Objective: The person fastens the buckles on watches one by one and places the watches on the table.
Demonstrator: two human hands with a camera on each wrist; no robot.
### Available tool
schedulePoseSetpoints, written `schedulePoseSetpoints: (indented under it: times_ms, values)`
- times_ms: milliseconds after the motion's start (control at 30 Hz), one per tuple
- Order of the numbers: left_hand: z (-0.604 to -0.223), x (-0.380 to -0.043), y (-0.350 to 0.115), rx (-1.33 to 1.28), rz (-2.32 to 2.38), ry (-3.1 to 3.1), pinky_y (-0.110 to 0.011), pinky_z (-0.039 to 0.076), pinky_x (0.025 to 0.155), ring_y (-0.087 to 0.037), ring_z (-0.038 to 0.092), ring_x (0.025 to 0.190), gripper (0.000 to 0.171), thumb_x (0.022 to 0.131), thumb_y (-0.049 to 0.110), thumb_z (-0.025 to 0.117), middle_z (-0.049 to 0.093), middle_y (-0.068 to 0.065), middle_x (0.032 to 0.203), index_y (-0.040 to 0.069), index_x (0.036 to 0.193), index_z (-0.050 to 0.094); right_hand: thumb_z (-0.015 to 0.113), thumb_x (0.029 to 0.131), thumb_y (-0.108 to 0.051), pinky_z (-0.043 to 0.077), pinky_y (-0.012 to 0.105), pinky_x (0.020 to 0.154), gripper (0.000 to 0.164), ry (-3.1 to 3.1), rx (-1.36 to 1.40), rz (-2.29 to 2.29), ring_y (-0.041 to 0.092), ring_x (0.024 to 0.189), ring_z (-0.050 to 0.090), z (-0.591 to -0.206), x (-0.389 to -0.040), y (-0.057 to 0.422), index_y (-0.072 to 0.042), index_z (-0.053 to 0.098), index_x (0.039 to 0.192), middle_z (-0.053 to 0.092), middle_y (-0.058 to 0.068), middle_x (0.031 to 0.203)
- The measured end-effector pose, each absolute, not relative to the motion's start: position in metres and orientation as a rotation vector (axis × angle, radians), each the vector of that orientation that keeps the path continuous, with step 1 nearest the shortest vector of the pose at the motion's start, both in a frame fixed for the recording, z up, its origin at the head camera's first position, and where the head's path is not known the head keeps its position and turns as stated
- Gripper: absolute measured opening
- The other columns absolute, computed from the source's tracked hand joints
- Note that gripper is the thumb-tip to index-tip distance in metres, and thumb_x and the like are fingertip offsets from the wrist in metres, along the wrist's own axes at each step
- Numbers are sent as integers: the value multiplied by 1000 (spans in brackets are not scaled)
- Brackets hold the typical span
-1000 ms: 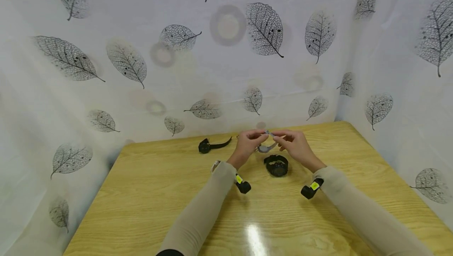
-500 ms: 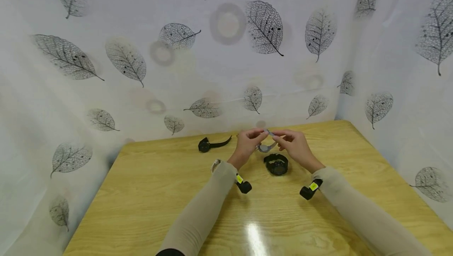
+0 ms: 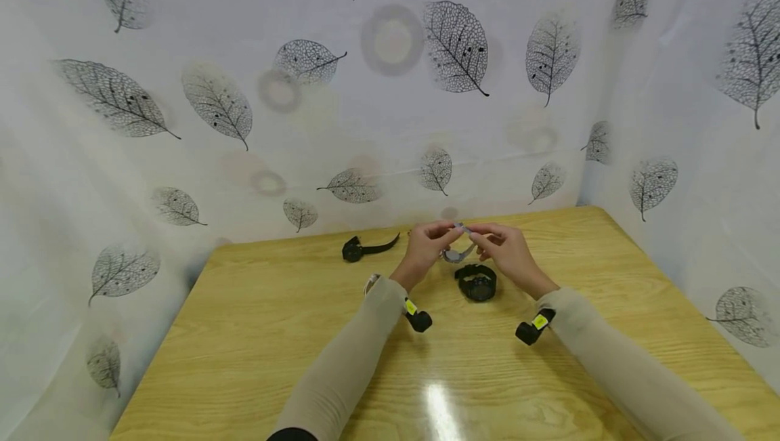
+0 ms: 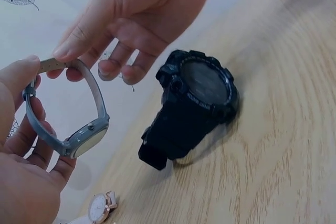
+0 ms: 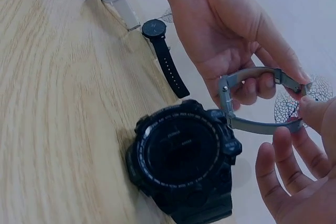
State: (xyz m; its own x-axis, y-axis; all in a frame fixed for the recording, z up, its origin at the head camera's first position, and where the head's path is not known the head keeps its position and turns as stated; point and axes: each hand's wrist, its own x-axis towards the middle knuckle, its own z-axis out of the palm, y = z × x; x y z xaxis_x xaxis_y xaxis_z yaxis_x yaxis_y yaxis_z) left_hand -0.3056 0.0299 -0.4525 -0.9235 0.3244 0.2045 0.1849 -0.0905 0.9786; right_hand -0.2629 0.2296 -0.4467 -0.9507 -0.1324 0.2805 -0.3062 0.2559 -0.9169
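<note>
Over the table [image 3: 244, 346], the left hand [image 3: 422, 251] and the right hand [image 3: 509, 255], their thumbs and fingers pinching, together hold the grey watch [image 3: 453, 257] between them. Its case [image 4: 88, 138] hangs at the bottom of the looped strap [image 5: 257, 127] (nearer to the left hand), and the strap ends [image 4: 51, 65] lie close together on top, between both thumbs.

This is a nook closed in by pale sheeting [image 3: 378, 129] printed with dark skeleton leaves [image 3: 456, 47], rising behind and on both sides of a wood-grain worktop [image 3: 274, 319]. A bright reflection [image 3: 440, 410] lies on its glossy surface. Whether the nook belongs to a home, an office or a studio cannot be told.
</note>
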Motion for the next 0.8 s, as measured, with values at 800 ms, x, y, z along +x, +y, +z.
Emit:
schedulePoseSetpoints:
  times_ms: [800]
  values:
    - [-446,-306,25,465,2315,1976,-30,54,71,-14,63,76,25,92,29,81,75,-1,98,12,110,80,65,104,-20,59,27,66,39,-2120,323,2123,17,74,59,-441,-256,221,8,63,130,69,4,100]
